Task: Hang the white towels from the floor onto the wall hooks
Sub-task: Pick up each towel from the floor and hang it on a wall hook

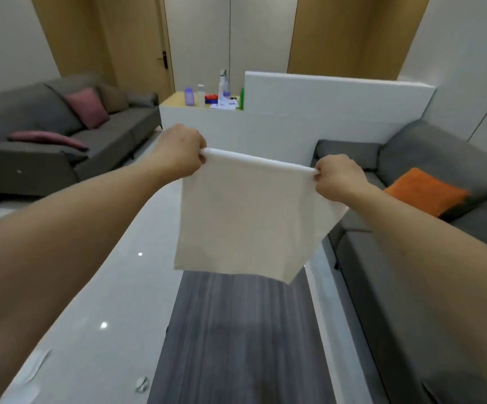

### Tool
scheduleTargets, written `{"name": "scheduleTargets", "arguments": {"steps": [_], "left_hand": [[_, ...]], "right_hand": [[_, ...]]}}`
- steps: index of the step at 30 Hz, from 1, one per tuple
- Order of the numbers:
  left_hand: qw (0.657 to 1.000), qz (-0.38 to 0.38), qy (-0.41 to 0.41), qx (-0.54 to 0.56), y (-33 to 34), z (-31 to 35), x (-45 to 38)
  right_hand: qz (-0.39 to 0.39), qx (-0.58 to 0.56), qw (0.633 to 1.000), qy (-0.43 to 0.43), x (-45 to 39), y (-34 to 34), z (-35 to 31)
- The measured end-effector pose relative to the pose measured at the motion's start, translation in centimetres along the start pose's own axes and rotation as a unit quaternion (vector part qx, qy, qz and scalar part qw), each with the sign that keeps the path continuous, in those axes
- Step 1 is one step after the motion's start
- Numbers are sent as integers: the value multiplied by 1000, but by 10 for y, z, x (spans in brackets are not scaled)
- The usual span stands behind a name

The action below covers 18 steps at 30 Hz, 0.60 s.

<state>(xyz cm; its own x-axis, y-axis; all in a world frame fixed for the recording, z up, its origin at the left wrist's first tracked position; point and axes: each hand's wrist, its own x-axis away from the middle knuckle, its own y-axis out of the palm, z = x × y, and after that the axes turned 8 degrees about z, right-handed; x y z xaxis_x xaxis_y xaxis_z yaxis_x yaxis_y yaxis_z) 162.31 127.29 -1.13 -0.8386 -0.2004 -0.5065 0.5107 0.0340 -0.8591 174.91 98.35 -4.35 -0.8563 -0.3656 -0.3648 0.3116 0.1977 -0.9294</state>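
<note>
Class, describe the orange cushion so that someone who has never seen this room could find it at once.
Start at the grey sofa along the right side of the room, beside the striped grey rug. The orange cushion lies on its seat near the far end. It is the only orange thing here; the cushions on the opposite sofa are pink.

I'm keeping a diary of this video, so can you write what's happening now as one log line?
left hand: grips towel's top corner | right hand: grips other corner | white towel: stretched, hanging in air | hooks: not visible
</note>
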Motion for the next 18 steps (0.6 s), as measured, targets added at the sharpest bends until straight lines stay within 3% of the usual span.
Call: {"name": "scheduleTargets", "arguments": {"steps": [11, 18], "left_hand": [[997, 65, -25, -22, -75, -11, 16], [996, 76, -35, -42, -111, -13, 49]], "right_hand": [[49, -88, 995, -18, 19, -67, 2], [71, -82, 990, -88, 44, -105, -6]]}}
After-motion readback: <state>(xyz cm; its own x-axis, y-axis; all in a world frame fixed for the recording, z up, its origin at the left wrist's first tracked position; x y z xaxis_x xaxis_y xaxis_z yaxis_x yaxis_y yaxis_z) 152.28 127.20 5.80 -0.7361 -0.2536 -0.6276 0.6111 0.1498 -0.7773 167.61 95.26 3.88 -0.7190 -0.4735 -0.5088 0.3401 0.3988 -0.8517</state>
